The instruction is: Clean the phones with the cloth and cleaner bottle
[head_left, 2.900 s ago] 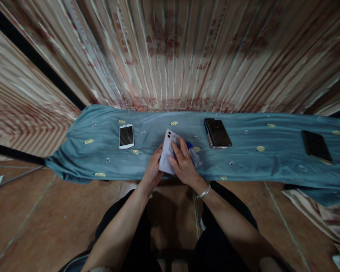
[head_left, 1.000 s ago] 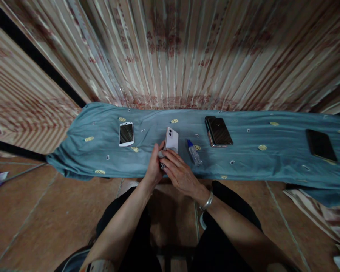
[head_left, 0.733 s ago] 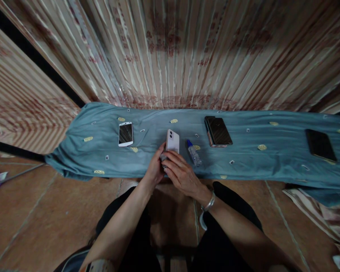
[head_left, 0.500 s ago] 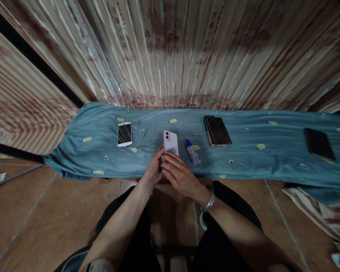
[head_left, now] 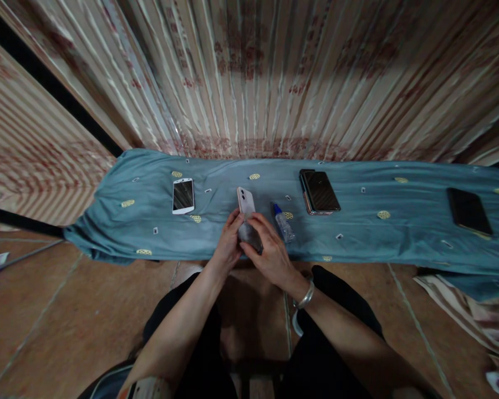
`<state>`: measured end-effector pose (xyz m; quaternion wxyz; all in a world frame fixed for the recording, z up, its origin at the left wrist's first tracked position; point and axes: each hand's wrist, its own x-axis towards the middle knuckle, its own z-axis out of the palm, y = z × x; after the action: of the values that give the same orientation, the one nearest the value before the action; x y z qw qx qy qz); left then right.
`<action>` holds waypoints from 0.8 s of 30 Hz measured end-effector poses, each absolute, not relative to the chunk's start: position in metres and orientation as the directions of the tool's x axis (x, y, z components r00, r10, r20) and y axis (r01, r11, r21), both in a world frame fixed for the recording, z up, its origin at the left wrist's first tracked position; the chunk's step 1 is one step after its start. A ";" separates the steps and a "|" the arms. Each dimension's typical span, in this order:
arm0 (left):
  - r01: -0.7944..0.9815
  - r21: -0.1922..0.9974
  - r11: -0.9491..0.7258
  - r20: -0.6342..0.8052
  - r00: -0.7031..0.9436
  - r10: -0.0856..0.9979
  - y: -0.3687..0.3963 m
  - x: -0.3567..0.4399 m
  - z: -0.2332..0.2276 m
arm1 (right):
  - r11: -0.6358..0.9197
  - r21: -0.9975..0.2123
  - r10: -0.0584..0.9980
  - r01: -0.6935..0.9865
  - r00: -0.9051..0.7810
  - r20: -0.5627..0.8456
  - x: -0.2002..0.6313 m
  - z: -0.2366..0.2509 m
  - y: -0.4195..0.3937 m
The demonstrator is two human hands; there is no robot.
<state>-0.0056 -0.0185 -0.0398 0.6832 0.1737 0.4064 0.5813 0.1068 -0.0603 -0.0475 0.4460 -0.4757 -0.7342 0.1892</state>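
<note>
1. The pale phone is tilted up on edge over the near middle of the blue cloth, back and camera corner showing, with a small grey wad, likely a wiping cloth, pressed against its lower part.
2. The left hand grips the phone's lower left side; the right hand closes over the wad and the phone's lower right. Both hands are together, clamped on the phone.
3. Judging from this, the wiping of this phone looks under way rather than finished: it is off the cloth and its screen side is hidden, so how clean it is cannot be told.
4. Just right of the phone lies a small spray bottle with a blue cap, on its side, close to the right knuckles.
5. Farther right sits a dark phone stack; well beyond it, a black phone.
6. Left of the held phone lies a white phone, screen up.
7. Nothing blocks the hands; only the bottle crowds them.
</note>
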 end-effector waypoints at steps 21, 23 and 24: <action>-0.730 0.576 0.367 -0.481 0.061 0.875 -0.014 -0.015 -0.034 | 0.601 -0.600 0.798 0.528 -0.350 0.491 0.124 -0.049 -0.052; -0.725 0.567 0.391 -0.483 0.092 0.871 -0.013 -0.018 -0.033 | 0.596 -0.591 0.801 0.544 -0.351 0.485 0.126 -0.050 -0.052; -0.723 0.565 0.396 -0.481 0.101 0.871 -0.012 -0.020 -0.032 | 0.591 -0.588 0.804 0.552 -0.350 0.480 0.127 -0.050 -0.052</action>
<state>-0.0202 -0.0124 -0.0320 0.7362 0.0933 0.3952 0.5414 0.1266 -0.0517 -0.0501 0.3843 -0.4211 -0.8050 0.1642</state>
